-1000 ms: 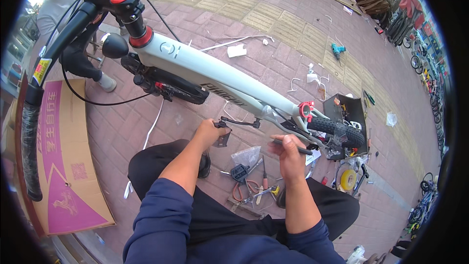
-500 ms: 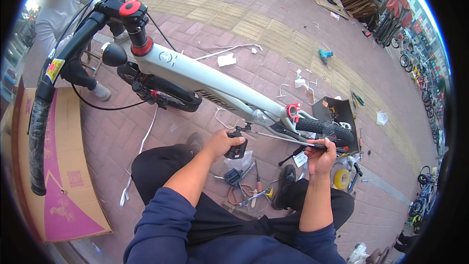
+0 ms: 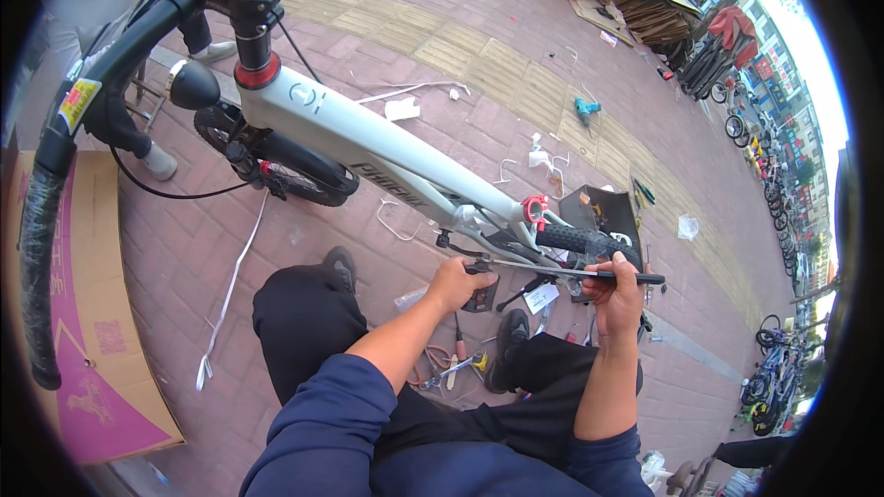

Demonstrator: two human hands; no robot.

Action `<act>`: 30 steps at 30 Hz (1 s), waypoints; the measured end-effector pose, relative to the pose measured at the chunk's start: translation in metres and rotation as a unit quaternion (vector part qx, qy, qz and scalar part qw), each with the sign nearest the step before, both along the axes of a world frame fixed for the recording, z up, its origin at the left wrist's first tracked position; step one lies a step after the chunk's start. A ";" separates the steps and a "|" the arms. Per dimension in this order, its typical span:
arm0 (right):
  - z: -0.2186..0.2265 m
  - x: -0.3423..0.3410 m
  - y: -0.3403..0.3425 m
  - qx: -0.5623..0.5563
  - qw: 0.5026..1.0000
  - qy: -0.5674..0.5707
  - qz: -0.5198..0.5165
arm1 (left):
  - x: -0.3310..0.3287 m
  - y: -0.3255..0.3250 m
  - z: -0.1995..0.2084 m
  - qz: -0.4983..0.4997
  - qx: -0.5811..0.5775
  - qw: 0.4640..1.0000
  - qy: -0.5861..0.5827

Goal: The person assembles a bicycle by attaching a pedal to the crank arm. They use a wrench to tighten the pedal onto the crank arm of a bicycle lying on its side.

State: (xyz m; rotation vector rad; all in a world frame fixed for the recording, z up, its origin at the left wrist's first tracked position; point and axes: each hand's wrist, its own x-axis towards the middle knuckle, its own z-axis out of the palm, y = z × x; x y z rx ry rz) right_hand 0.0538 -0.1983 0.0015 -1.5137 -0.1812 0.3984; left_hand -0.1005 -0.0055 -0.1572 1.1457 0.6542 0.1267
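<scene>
The dark pedal (image 3: 481, 294) appears to be set at the outer end of the black crank arm (image 3: 463, 250), raised above the middle of the brick paving (image 3: 313, 248), so that much looks done; how tight it sits, you cannot tell. Its platform reaches from the crank toward the paving's near edge, slightly tilted, though your fingers hide part of its axis. Your left hand (image 3: 453, 285) is wrapped around it. The long slim tool (image 3: 548, 269) runs almost crosswise, dipping a little at its handle: metal tip toward the pedal, black handle toward the paving's right edge. Whether the tip is engaged there is too small to tell. Your right hand (image 3: 617, 297) pinches it between thumb and fingers where shaft meets handle.

Farther out, the pale bicycle frame (image 3: 368, 143) slants from the handlebar at the left toward the rear wheel (image 3: 589, 239). Handlebar and wheels look fitted; what seems left is the red seat clamp (image 3: 534, 210), which carries no post, and clear film covering the grip (image 3: 39, 230). Beyond lie the toolbox (image 3: 624, 209), the drill (image 3: 587, 112), and, toward the paving's left edge, the cardboard (image 3: 92, 230).
</scene>
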 end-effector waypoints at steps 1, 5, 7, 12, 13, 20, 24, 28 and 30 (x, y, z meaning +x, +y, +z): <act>0.000 0.006 -0.010 -0.011 0.999 0.014 0.030 | 0.002 -0.001 0.001 -0.006 0.023 1.000 0.015; -0.019 0.029 -0.015 0.067 0.981 -0.104 0.149 | 0.007 -0.005 -0.019 0.031 0.090 0.995 0.027; -0.010 0.017 0.008 0.131 0.970 -0.107 0.172 | 0.004 -0.003 -0.010 0.066 0.125 0.989 0.032; 0.000 -0.013 0.057 0.230 0.934 -0.114 0.250 | -0.009 0.006 0.016 0.046 0.143 0.981 0.119; 0.004 -0.019 0.072 0.225 0.929 -0.146 0.256 | -0.010 0.007 0.020 0.054 0.149 0.979 0.129; 0.033 -0.059 0.160 0.130 0.869 -0.313 0.362 | -0.013 0.022 0.036 0.070 0.198 0.962 0.175; 0.025 -0.085 0.208 0.078 0.816 -0.495 0.288 | -0.012 0.030 0.000 0.127 0.222 0.960 0.110; 0.033 -0.082 0.211 0.050 0.863 -0.399 0.307 | -0.004 0.038 -0.028 0.148 0.240 0.958 0.046; 0.027 -0.062 0.191 0.024 0.878 -0.347 0.330 | 0.001 0.041 -0.011 0.104 0.283 0.949 0.098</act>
